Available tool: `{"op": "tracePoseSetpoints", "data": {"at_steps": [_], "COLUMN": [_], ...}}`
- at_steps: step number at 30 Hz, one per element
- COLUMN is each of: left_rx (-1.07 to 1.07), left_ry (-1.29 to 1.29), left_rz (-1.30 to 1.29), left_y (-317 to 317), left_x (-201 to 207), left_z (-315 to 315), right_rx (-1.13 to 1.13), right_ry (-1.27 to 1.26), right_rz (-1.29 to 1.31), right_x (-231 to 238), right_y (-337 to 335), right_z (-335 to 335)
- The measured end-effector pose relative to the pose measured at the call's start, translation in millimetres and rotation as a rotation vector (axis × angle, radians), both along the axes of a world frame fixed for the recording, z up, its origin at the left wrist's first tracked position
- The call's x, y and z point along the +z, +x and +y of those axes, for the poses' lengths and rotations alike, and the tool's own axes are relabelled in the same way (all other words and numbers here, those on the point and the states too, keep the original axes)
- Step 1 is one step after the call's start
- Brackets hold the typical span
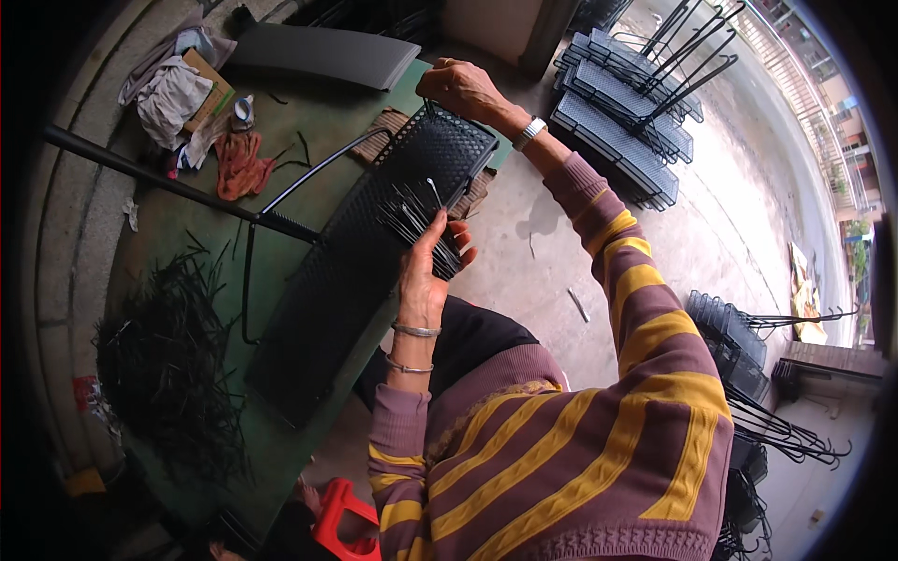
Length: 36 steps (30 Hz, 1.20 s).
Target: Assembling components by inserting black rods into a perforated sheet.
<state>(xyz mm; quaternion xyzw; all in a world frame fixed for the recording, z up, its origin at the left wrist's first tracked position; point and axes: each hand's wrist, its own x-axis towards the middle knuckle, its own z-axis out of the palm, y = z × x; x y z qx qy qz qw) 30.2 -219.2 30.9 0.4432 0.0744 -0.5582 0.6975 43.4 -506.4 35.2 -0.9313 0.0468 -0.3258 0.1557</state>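
A long black perforated metal rack (337,234) with a bent wire frame lies across the green table. My left hand (428,271), palm up over the rack's right edge, is closed around a bundle of thin black wire-like strips (404,217). One strip with a pale looped end (432,187) sticks up from the bundle. At the rack's far end, my right hand (465,91) is closed, its fingers curled by the corner. What its fingertips hold is hidden.
A tangled pile of black strips (168,355) covers the table's left side. Beyond lie a grey curved panel (323,56), rags (173,98), an orange glove (241,166) and a tape roll (243,112). Stacked mesh racks (622,122) stand on the floor at right; a red stool (341,524) is below.
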Motion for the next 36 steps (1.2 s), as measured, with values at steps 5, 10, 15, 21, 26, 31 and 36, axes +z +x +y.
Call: {"op": "tracePoseSetpoints", "data": {"at_steps": [5,10,15,21,26,31,36], "left_rx": [0.015,0.015,0.020,0.000,0.047,-0.048,-0.054], "left_ry": [-0.020,-0.020,-0.017,-0.012,0.024,0.017,0.028], "left_rz": [0.008,0.014,-0.006,-0.003,-0.028,-0.109,-0.137], "left_y": [4,6,6,6,10,8,1], "left_x": [-5,-7,2,-2,5,4,5], "left_z": [-1,-4,-9,-12,-2,-6,-7], "right_rx": [-0.333,-0.355,-0.444,-0.447,-0.116,0.228,0.194], "right_ry": [-0.021,-0.023,-0.147,0.096,0.611,1.083,1.210], "right_rz": [0.081,0.071,-0.020,0.186,0.310,0.394,0.430], "right_x": [-13,-16,-19,-29,32,29,26], "right_y": [-2,-6,-5,-12,-50,-78,-80], "right_z": [13,20,22,17,75,104,101]}}
